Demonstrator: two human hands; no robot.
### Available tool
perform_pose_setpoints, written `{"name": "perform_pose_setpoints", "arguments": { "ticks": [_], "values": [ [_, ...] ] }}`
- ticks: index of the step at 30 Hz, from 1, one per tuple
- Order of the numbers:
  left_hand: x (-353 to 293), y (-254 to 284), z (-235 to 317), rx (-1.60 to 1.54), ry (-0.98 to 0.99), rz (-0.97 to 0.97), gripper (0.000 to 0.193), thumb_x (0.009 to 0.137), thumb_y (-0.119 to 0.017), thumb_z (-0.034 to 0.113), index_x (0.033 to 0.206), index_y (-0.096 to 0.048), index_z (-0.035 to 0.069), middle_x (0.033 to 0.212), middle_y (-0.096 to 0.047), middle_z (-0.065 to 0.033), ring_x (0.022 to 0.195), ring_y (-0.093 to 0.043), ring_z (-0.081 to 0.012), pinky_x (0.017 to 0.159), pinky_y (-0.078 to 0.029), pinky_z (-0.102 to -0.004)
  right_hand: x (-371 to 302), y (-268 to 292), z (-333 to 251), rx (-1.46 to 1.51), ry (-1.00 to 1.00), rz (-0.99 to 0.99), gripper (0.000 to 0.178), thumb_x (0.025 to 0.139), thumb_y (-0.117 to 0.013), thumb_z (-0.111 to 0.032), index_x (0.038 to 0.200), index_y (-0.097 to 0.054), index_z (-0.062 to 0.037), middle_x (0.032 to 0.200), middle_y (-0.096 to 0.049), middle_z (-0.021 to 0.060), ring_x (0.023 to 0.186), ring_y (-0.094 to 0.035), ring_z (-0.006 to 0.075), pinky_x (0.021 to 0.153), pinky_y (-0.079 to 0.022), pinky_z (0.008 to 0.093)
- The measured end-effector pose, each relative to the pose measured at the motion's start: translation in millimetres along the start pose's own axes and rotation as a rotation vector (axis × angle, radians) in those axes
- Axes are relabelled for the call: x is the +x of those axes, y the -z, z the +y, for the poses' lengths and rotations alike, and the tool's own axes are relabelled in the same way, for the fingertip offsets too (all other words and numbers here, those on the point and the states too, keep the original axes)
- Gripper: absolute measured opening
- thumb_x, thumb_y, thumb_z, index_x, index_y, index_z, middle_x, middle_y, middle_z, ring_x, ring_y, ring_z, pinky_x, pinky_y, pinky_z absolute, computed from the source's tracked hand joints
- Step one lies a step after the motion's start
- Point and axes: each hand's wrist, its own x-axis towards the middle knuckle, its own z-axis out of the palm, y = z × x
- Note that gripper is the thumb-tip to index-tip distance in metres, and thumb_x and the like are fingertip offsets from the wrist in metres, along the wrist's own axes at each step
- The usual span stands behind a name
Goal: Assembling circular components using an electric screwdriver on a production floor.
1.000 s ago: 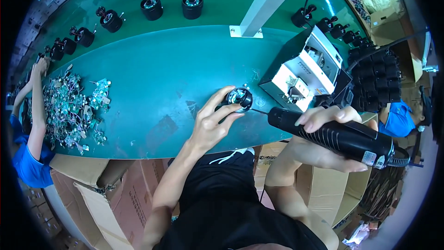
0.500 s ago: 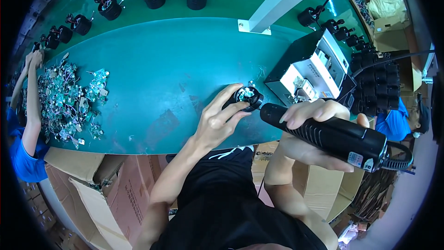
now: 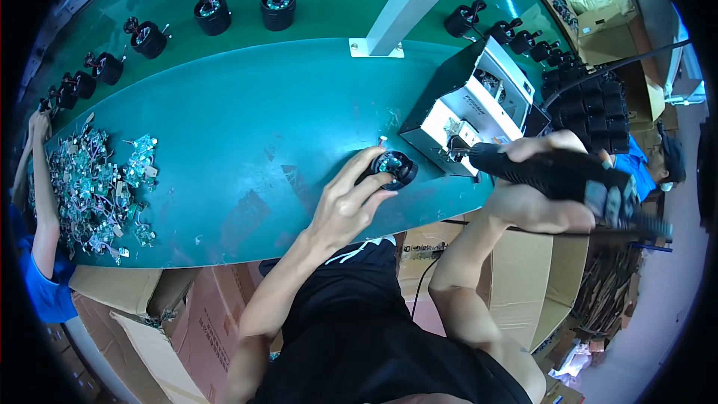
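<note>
My left hand point(image 3: 345, 198) grips a round black housing point(image 3: 407, 172) on the green table, its fingers around the rim. Inside the housing a small circuit board shows in part. A corded black electric screwdriver point(image 3: 550, 172) is in my right hand point(image 3: 523, 208), slightly blurred by motion. The screwdriver's tip is at the front of a black-and-white screw feeder point(image 3: 441, 108); whether it touches a screw I cannot make out. A small wire end point(image 3: 383, 139) sticks out beside my left fingertips.
A pile of circuit boards with wires point(image 3: 93, 187) covers the table's left end, near another person's arm point(image 3: 46, 194). Several black housings point(image 3: 278, 7) stand along the far green strip. A metal post point(image 3: 419, 4) rises behind the feeder. Cardboard boxes point(image 3: 202, 329) stand below the table edge.
My right hand has carried the screwdriver away from the housing to the screw feeder's front. The left hand keeps its hold on the housing. The whole view has shifted slightly.
</note>
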Motion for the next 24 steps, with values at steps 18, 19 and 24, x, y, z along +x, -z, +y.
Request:
{"name": "perform_pose_setpoints", "arguments": {
  "ticks": [18, 19, 24],
  "values": [
    [-2.7, -4.5, -7.1, -0.026, -0.081, 0.024, 0.018, 0.074, -0.073, -0.001, 0.090, -0.064, -0.002, 0.133, -0.053, -0.0156, 0.115, -0.058, -0.0335, 0.091, -0.050, -0.0389, -8.8, -39.0, 1.8, 0.370, -0.202, -0.110, 0.078, 0.092, -0.024, -0.073, 0.141, -0.032, -0.0128, 0.099, -0.058, 0.0172, 0.044, -0.055, 0.0151, 0.032, -0.042, 0.0234],
    [-3.2, -4.9, -7.6, -0.029, -0.079, 0.022, 0.019, 0.074, -0.073, -0.001, 0.090, -0.064, -0.002, 0.133, -0.053, -0.0156, 0.116, -0.058, -0.0336, 0.092, -0.050, -0.0389, -9.8, -40.3, 2.8, 0.353, -0.216, -0.108, 0.078, 0.092, -0.024, -0.073, 0.141, -0.032, -0.0129, 0.098, -0.058, 0.0171, 0.044, -0.055, 0.0151, 0.032, -0.042, 0.0233],
    [-4.3, -4.4, -9.2, -0.036, -0.068, 0.014, 0.018, 0.075, -0.073, -0.001, 0.091, -0.064, -0.002, 0.134, -0.052, -0.0155, 0.119, -0.056, -0.0339, 0.093, -0.050, -0.0389, -11.1, -44.4, 8.1, 0.316, -0.260, -0.136, 0.078, 0.092, -0.024, -0.073, 0.141, -0.031, -0.0125, 0.098, -0.058, 0.0169, 0.044, -0.055, 0.0151, 0.032, -0.042, 0.0231]
  ]
}}
